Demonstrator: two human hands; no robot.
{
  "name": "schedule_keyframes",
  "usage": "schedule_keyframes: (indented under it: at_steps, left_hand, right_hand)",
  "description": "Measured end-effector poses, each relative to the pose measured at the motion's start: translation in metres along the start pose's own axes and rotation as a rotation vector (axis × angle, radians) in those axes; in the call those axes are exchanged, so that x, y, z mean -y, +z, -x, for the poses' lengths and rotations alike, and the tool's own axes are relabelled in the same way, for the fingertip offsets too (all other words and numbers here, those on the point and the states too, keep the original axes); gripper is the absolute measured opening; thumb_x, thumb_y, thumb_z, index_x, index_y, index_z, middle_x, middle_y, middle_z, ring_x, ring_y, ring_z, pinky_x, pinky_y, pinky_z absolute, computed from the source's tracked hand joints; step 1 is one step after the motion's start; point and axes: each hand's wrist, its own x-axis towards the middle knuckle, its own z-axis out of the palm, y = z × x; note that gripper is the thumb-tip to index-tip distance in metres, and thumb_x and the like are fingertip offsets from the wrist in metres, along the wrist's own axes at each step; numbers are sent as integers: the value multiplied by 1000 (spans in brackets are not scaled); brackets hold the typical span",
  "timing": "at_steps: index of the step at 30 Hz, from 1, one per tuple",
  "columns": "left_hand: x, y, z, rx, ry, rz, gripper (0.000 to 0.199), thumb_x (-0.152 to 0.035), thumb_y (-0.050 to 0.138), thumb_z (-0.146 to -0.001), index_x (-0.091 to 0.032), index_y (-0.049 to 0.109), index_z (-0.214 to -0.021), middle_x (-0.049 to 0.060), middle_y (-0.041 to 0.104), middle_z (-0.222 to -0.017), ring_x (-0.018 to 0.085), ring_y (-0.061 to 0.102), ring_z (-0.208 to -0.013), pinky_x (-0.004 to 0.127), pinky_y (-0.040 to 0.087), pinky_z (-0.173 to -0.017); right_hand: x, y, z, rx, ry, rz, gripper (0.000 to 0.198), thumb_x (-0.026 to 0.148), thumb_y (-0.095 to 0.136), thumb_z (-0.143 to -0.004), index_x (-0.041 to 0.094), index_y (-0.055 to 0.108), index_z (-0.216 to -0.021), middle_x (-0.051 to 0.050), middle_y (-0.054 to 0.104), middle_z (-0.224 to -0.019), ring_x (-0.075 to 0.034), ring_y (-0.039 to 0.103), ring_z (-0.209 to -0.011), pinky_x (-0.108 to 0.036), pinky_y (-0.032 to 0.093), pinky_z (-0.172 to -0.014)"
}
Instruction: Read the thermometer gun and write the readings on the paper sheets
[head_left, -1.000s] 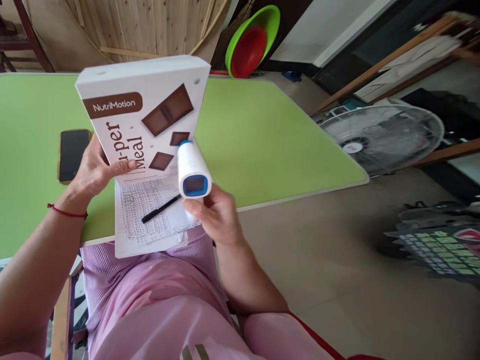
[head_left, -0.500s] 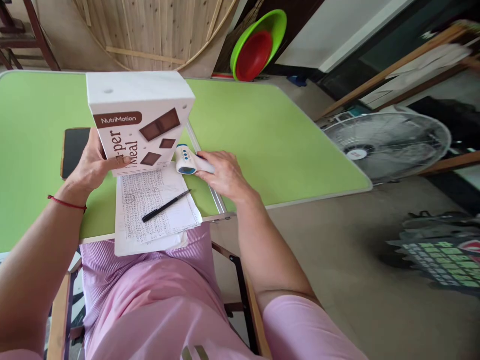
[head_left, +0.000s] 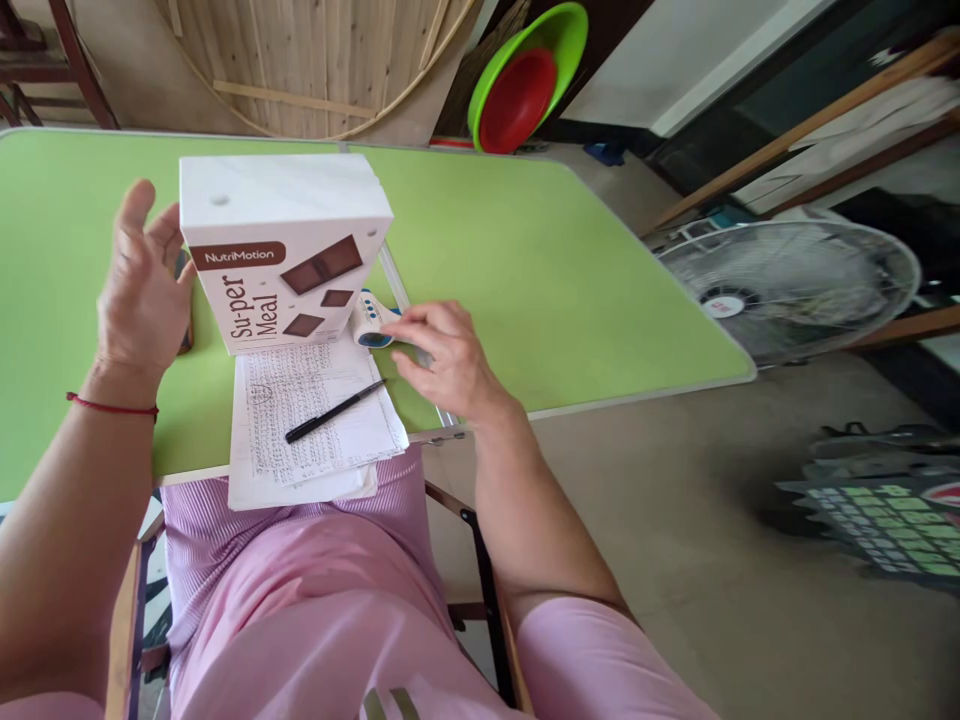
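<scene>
A white NutriMotion box (head_left: 300, 275) with chocolate-coloured pieces printed on it stands upright on the green table. My left hand (head_left: 146, 285) is open just left of it, fingers spread and nothing held. At the box's lower right lies a white and blue infrared thermometer (head_left: 367, 325), partly behind the box and my fingers. My right hand (head_left: 446, 360) hovers over its handle, thumb and fingers apart; whether a fingertip touches it I cannot tell. Handwritten papers (head_left: 292, 420) lie before the box, with a black pen (head_left: 334, 411) across them.
A dark phone (head_left: 185, 325) lies mostly hidden behind my left hand. The table (head_left: 540, 270) has a metal seam (head_left: 395, 275) running across it. Beyond its right end stands a fan (head_left: 795, 290). Green and red basins (head_left: 517, 100) lean behind the far edge.
My left hand has let go of the box and moved left, off its side. The box now stands on the table. My right hand's fingers have loosened from the thermometer's handle.
</scene>
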Motion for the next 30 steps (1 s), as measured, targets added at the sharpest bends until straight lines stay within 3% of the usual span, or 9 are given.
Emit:
schedule_keyframes:
  at_steps: [2, 5, 10, 15, 18, 23, 27, 30]
  left_hand:
    - [1, -3, -3, -120, 11, 81, 96, -84, 74, -50, -23, 46, -120, 6, 55, -130, 30, 39, -138, 39, 43, -105]
    - [6, -7, -9, -288, -25, 99, 96, -84, 74, -43, -20, 47, -110, 6, 59, -110, 28, 49, -123, 38, 46, -97]
    - [11, -11, -17, -460, -23, 15, 77, -79, 72, -46, -21, 38, -84, 1, 48, -81, 17, 52, -87, 32, 42, -69]
    - [4, -7, -14, -512, -114, -39, 69, -50, 79, -38, -20, 27, -72, -2, 30, -68, 9, 36, -64, 27, 23, -54]
    - [1, -2, -12, -514, -125, -82, 63, -45, 73, -42, -20, 24, -72, -1, 27, -68, 9, 33, -62, 27, 19, -55]
    - [3, -3, -14, -516, -128, -37, 61, -39, 73, -38, -20, 27, -72, -2, 28, -66, 8, 28, -59, 26, 19, -52]
    - [5, -7, -18, -472, -154, -93, 66, -44, 73, -36, -19, 23, -72, -2, 24, -67, 7, 31, -58, 25, 18, -53]
    - [6, -6, -19, -471, -140, -52, 55, -35, 67, -40, -19, 23, -69, -3, 27, -65, 7, 29, -56, 25, 18, -50]
  right_hand:
    - [13, -1, 5, 122, -80, -63, 18, 23, 64, -89, 26, 74, -104, -6, 65, -91, -24, 58, -94, -47, 45, -90]
    - [26, -1, 11, 238, -138, -80, 13, 22, 65, -90, 25, 75, -98, -4, 65, -87, -22, 57, -91, -45, 42, -91]
    - [33, -11, 11, 180, -71, -271, 11, 29, 61, -92, 24, 69, -87, -3, 66, -81, -20, 57, -81, -41, 44, -80]
    - [41, -3, 0, -135, 195, -755, 14, 38, 63, -88, 25, 58, -85, 1, 62, -75, -14, 55, -62, -33, 47, -61]
    - [47, 17, -7, -119, 279, -906, 15, 34, 65, -81, 23, 56, -77, 3, 61, -65, -12, 56, -56, -30, 46, -57]
    - [56, 37, -8, -103, 436, -847, 10, 30, 64, -72, 22, 58, -73, 4, 57, -60, -10, 47, -52, -26, 38, -50]
    - [59, 36, -5, -98, 382, -696, 11, 28, 62, -74, 23, 55, -67, 5, 52, -58, -10, 41, -52, -28, 37, -53]
    - [57, 35, -4, -98, 315, -632, 12, 28, 60, -78, 22, 55, -68, 4, 52, -59, -10, 41, -54, -27, 37, -53]
